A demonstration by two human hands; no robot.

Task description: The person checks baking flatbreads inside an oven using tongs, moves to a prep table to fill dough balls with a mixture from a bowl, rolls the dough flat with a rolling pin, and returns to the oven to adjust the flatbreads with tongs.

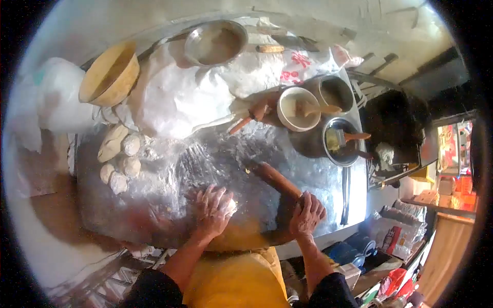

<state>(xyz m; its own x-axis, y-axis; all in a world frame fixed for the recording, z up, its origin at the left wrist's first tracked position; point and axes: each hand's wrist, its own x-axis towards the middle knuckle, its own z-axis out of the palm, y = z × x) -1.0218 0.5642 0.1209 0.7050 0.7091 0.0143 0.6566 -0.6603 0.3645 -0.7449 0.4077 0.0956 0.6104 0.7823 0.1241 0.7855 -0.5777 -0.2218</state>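
Note:
My left hand (211,209) lies over a small piece of dough (232,207) on the floury dark worktop (257,218), its floured fingers curled round it. Most of that dough is hidden under the palm. On the other side, my right hand (307,213) is wrapped round the near end of a wooden rolling pin (278,179), which slants away to the upper left across the surface. Several dough balls (131,167) and a longer dough lump (113,142) rest at the left of the worktop, apart from both hands.
White sacks (179,87) line the back, with a metal bowl (215,43) on top and a yellow bowl (110,74) to the left. At the right stand a white bowl (299,109) with a wooden-handled tool and a metal pot (341,141) with a brush.

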